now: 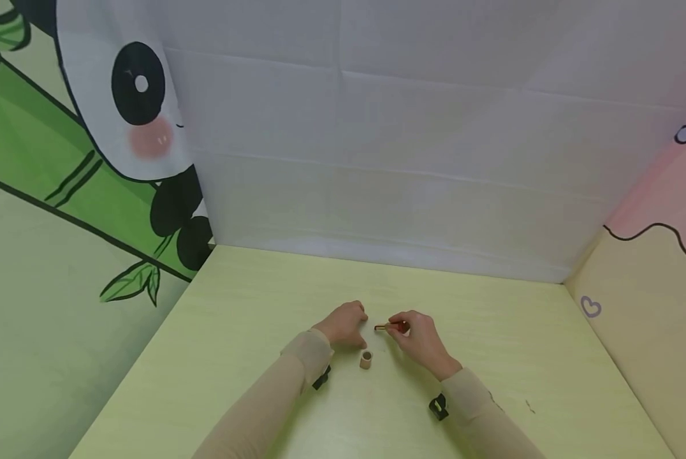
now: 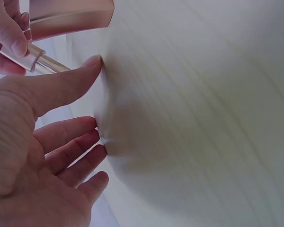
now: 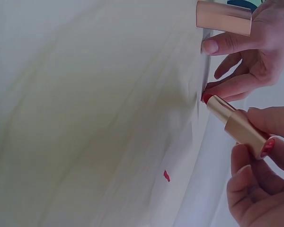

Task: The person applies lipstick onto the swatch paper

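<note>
My right hand [image 1: 424, 341] pinches a gold lipstick [image 3: 246, 132] between thumb and fingers. Its red tip points left and down, close to the table surface near the left fingertips; whether it touches cannot be told. The tube's bottom end looks red. My left hand [image 1: 345, 325] rests with spread, relaxed fingers, thumb and fingertips touching the surface, holding nothing. The rose-gold lipstick cap [image 1: 366, 360] stands upright on the table just in front of the left thumb, dark opening upward. A small red mark [image 3: 166, 176] lies on the pale surface beneath the right hand.
The pale yellow table [image 1: 251, 306] stretches out around both hands. A white cloth wall [image 1: 377, 166] hangs behind it, with a panda-and-bamboo print [image 1: 119, 159] at left and a pink-and-cream panel [image 1: 658, 255] at right. Black straps [image 1: 438, 407] sit at the wrists.
</note>
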`<state>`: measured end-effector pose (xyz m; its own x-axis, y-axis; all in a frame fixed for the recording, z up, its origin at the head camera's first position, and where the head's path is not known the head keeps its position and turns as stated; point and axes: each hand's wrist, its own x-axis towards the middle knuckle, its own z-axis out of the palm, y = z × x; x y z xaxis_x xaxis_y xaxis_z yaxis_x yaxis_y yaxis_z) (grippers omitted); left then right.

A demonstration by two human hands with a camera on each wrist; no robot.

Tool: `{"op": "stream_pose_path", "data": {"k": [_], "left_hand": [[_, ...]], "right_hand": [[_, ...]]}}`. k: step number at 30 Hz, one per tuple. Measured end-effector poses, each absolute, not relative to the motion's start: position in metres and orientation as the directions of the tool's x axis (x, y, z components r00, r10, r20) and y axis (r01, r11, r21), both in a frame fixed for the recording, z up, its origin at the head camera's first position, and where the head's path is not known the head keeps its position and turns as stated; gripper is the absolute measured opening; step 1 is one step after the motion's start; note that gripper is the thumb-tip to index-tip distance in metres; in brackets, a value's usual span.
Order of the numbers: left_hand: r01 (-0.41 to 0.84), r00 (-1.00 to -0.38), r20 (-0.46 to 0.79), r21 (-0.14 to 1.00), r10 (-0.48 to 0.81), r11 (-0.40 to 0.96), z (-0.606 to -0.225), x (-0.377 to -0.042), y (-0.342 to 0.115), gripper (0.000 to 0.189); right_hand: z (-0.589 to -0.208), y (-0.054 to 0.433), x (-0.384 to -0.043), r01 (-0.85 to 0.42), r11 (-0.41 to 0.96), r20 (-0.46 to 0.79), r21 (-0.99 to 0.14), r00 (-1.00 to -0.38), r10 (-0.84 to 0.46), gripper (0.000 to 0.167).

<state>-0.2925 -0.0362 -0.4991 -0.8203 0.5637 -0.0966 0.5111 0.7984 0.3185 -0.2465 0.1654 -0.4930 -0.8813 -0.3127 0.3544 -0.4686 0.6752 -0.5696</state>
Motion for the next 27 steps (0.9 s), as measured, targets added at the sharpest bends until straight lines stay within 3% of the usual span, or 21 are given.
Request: {"op": "stream_pose_path", "data": {"k": [21, 27], "left_hand": [[0.486, -0.834, -0.108, 0.323, 0.541, 0.812, -0.496, -0.291, -0.03, 0.059], [0.504, -0.83, -0.114, 0.264, 0.546, 0.822, -0.493, -0.293, -0.028, 0.054]], "right_hand": [[-0.497, 0.163, -0.258, -0.474, 0.69, 0.337, -0.547, -0.879, -0.337, 0.011], [-0.496, 0.164, -0.262, -0.485, 0.702, 0.325, -0.521, -0.873, -0.363, 0.012]]}}
